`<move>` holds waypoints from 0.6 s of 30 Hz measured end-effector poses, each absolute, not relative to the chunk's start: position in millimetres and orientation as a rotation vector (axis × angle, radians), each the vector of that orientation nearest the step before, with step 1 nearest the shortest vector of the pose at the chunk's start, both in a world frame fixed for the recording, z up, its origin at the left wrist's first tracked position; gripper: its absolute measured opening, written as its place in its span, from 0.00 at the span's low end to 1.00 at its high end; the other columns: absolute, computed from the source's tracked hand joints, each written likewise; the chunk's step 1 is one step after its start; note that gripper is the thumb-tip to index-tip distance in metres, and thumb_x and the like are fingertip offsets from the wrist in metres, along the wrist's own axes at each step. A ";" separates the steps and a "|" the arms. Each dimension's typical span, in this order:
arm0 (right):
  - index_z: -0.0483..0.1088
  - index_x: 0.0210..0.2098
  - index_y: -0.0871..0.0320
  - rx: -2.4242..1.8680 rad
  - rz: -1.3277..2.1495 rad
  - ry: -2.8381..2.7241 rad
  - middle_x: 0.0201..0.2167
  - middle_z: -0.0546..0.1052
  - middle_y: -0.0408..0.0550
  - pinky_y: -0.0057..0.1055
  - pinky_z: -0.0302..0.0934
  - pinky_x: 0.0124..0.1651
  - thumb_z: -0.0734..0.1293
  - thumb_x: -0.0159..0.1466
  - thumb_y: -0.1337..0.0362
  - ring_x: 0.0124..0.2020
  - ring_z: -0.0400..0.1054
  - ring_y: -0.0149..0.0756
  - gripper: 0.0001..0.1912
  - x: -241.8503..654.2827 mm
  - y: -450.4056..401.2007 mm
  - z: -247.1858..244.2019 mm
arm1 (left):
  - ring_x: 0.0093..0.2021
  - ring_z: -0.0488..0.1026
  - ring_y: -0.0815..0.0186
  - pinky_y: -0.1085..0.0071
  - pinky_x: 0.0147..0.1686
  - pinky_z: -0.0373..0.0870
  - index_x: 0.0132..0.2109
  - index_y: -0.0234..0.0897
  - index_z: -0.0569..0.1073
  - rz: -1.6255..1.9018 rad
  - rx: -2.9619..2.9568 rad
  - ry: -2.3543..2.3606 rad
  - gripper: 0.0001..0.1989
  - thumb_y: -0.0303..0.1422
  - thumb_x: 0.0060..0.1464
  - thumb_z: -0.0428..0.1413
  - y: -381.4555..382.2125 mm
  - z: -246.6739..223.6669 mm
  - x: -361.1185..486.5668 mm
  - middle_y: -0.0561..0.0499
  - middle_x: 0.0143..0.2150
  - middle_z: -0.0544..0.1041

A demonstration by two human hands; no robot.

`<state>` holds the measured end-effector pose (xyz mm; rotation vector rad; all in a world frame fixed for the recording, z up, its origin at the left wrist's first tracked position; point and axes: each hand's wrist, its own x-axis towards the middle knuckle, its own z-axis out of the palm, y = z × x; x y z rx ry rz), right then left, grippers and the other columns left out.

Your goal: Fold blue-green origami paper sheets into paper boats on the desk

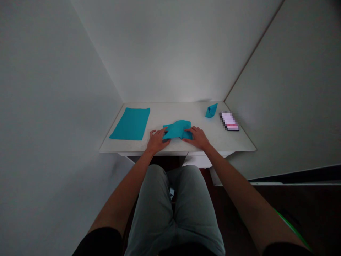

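Observation:
A partly folded sheet of blue paper (177, 129) lies at the middle of the desk, near its front edge, with its top layer bowed upward. At its left end, my left hand (158, 140) grips the paper between thumb and fingers. My right hand (196, 138) pinches the right end the same way, thumb nearest me. The fingertips of both hands are partly hidden by the paper.
A flat blue sheet (130, 124) lies on the left of the white desk (160, 110). Toward the back right stands a small folded blue paper boat (211, 110), with a phone (229, 121) beside it. Walls enclose the desk at the back and sides. A drawer (197, 160) sits below.

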<state>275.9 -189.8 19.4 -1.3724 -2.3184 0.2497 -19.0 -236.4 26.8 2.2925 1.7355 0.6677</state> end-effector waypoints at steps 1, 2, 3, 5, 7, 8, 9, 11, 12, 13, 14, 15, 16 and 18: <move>0.77 0.61 0.50 -1.374 0.250 -2.321 0.56 0.78 0.59 0.53 0.65 0.58 0.70 0.67 0.36 0.56 0.71 0.59 0.33 275.9 -189.9 19.6 | 0.68 0.73 0.51 0.47 0.73 0.50 0.76 0.44 0.61 0.658 2.296 1.723 0.36 0.42 0.66 0.60 -236.3 27.6 -19.5 0.42 0.68 0.78; 0.77 0.61 0.50 -1.375 0.252 -2.324 0.56 0.78 0.59 0.52 0.65 0.58 0.70 0.67 0.36 0.56 0.71 0.59 0.33 275.8 -190.1 19.8 | 0.68 0.73 0.52 0.47 0.73 0.50 0.76 0.45 0.61 0.647 2.303 1.707 0.35 0.40 0.66 0.59 -236.2 28.4 -20.1 0.43 0.68 0.78; 0.77 0.61 0.51 -1.375 0.254 -2.327 0.56 0.78 0.59 0.52 0.65 0.58 0.71 0.66 0.35 0.56 0.71 0.58 0.34 275.9 -190.3 19.9 | 0.68 0.73 0.52 0.47 0.73 0.51 0.76 0.45 0.61 0.636 2.312 1.691 0.34 0.38 0.66 0.59 -236.0 29.1 -20.6 0.44 0.68 0.78; 0.77 0.61 0.51 -1.373 0.260 -2.329 0.57 0.77 0.59 0.52 0.65 0.58 0.71 0.65 0.35 0.56 0.71 0.58 0.35 276.1 -190.5 19.8 | 0.69 0.73 0.54 0.47 0.72 0.51 0.76 0.47 0.63 0.615 2.339 1.672 0.32 0.34 0.67 0.57 -235.6 29.8 -21.6 0.45 0.68 0.78; 0.76 0.62 0.51 -1.370 0.264 -2.326 0.58 0.76 0.59 0.53 0.65 0.59 0.72 0.65 0.35 0.58 0.71 0.58 0.36 276.4 -190.6 19.2 | 0.70 0.72 0.55 0.47 0.72 0.52 0.75 0.49 0.65 0.611 2.365 1.682 0.29 0.32 0.69 0.54 -235.5 29.9 -21.8 0.46 0.69 0.77; 0.75 0.63 0.51 -1.368 0.266 -2.323 0.59 0.76 0.59 0.54 0.65 0.60 0.72 0.65 0.35 0.59 0.70 0.59 0.36 276.5 -190.6 18.7 | 0.69 0.72 0.55 0.47 0.71 0.52 0.74 0.49 0.67 0.618 2.370 1.694 0.28 0.32 0.70 0.52 -235.5 29.8 -21.7 0.46 0.69 0.77; 0.75 0.63 0.51 -1.364 0.268 -2.319 0.60 0.75 0.59 0.54 0.65 0.60 0.72 0.65 0.36 0.60 0.70 0.59 0.36 276.7 -190.5 18.0 | 0.69 0.73 0.55 0.47 0.71 0.53 0.73 0.50 0.68 0.630 2.369 1.708 0.26 0.32 0.71 0.51 -235.5 29.5 -21.5 0.46 0.69 0.77; 0.74 0.64 0.50 -1.352 0.267 -2.310 0.61 0.75 0.58 0.55 0.65 0.61 0.73 0.66 0.39 0.61 0.69 0.59 0.34 277.2 -190.2 16.4 | 0.68 0.74 0.56 0.48 0.70 0.54 0.72 0.51 0.70 0.672 2.349 1.732 0.24 0.33 0.73 0.50 -235.4 28.7 -21.1 0.47 0.67 0.79; 0.74 0.64 0.50 -1.341 0.264 -2.307 0.62 0.74 0.58 0.55 0.65 0.61 0.73 0.66 0.41 0.61 0.69 0.59 0.33 277.6 -189.9 15.4 | 0.67 0.75 0.56 0.49 0.70 0.56 0.71 0.51 0.72 0.701 2.333 1.737 0.24 0.33 0.73 0.50 -235.1 28.0 -21.1 0.46 0.66 0.80; 0.74 0.65 0.50 -1.325 0.261 -2.306 0.62 0.74 0.58 0.55 0.65 0.62 0.73 0.67 0.43 0.61 0.69 0.58 0.32 278.2 -189.5 14.3 | 0.65 0.76 0.56 0.49 0.69 0.57 0.70 0.50 0.73 0.734 2.313 1.736 0.23 0.34 0.73 0.50 -234.6 27.1 -21.4 0.46 0.64 0.82; 0.74 0.65 0.49 -1.305 0.255 -2.306 0.63 0.73 0.58 0.54 0.65 0.62 0.73 0.67 0.45 0.61 0.69 0.58 0.31 279.0 -188.9 13.0 | 0.63 0.77 0.55 0.50 0.68 0.58 0.69 0.49 0.74 0.772 2.291 1.727 0.22 0.34 0.74 0.50 -233.8 25.9 -22.0 0.46 0.62 0.83; 0.73 0.65 0.49 -1.284 0.248 -2.303 0.63 0.73 0.57 0.54 0.65 0.63 0.74 0.67 0.48 0.61 0.68 0.58 0.30 279.9 -188.2 11.7 | 0.62 0.78 0.55 0.50 0.67 0.60 0.68 0.48 0.75 0.818 2.266 1.710 0.21 0.34 0.74 0.50 -232.6 24.4 -22.8 0.45 0.61 0.83; 0.73 0.66 0.49 -1.265 0.240 -2.296 0.63 0.72 0.57 0.54 0.65 0.63 0.74 0.66 0.50 0.60 0.68 0.57 0.30 280.9 -187.3 10.4 | 0.61 0.79 0.55 0.51 0.66 0.62 0.67 0.47 0.77 0.873 2.238 1.683 0.21 0.34 0.74 0.49 -231.2 22.7 -24.0 0.45 0.59 0.84; 0.73 0.66 0.49 -1.246 0.222 -2.270 0.63 0.72 0.57 0.55 0.64 0.65 0.74 0.66 0.54 0.59 0.67 0.57 0.30 283.1 -185.2 8.0 | 0.59 0.79 0.55 0.54 0.63 0.66 0.63 0.44 0.79 1.009 2.165 1.592 0.19 0.36 0.74 0.49 -227.7 19.2 -27.0 0.45 0.58 0.84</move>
